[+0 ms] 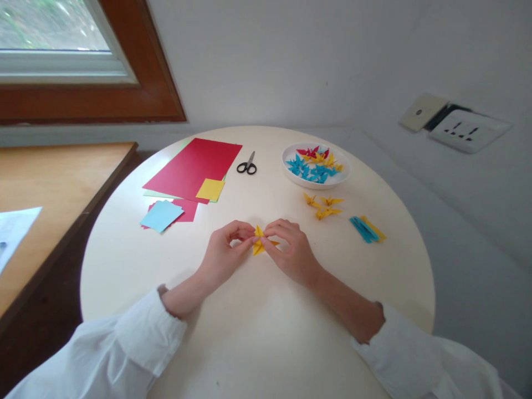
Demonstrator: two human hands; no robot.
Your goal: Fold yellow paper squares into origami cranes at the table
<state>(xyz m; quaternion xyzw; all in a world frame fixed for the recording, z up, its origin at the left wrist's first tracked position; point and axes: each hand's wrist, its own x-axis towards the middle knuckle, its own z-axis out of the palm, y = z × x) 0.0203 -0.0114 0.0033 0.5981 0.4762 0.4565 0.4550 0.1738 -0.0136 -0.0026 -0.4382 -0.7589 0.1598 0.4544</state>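
Observation:
Between my hands, over the middle of the round white table (pixel 266 343), is a yellow origami crane (pixel 258 246) with its pointed parts spread. My left hand (pixel 230 246) pinches it from the left with thumb and fingertips. From the right, my right hand (pixel 293 249) pinches the same crane, and the fingertips of both hands almost meet. My fingers partly cover the folded paper. Several finished yellow paper cranes (pixel 328 211) lie to the right, beyond my right hand.
A white dish (pixel 316 184) at the back right holds red, yellow and blue cranes. Blue folded strips (pixel 364 229) lie at the right. Black-handled scissors (pixel 246 167), red sheets (pixel 193 169), a yellow square (pixel 210 189) and light-blue squares (pixel 162 216) lie at the back and left.

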